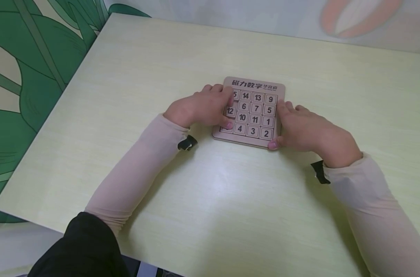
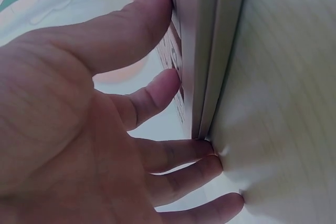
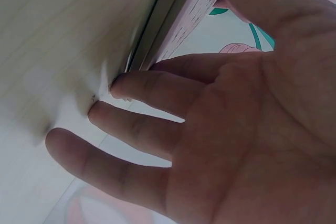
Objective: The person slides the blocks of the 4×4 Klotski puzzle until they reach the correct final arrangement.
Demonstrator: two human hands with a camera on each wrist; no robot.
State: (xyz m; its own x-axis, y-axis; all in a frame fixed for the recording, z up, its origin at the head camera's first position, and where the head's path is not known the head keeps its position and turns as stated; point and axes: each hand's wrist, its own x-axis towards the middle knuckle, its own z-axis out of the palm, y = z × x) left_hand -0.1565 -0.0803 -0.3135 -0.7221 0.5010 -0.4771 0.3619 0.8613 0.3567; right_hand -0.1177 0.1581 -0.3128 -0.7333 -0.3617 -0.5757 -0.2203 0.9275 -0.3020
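Observation:
A number sliding puzzle point(image 1: 255, 144) lies flat on the table, its numbered tiles set in a pale pinkish frame. In the left column, tile 12 point(image 1: 230, 111) sits between the second and third rows, with darker strips above and below it. My left hand point(image 1: 204, 107) is over that column; its thumb touches the lower-left tile and its index finger reaches beside the 15 tile. In the left wrist view, the other fingers point(image 2: 184, 179) extend down to the tabletop. My right hand point(image 1: 310, 132) rests along the right edge, thumb at the lower-right corner, fingers point(image 3: 131, 129) fairly straight.
The pale wood-grain table point(image 1: 154, 65) extends around the puzzle on all sides. A wall point(image 1: 265, 15) with a faded print stands behind it, and green leaf artwork point(image 1: 50, 50) fills the left. Black tabs point(image 1: 187, 143) hang at both sleeve cuffs.

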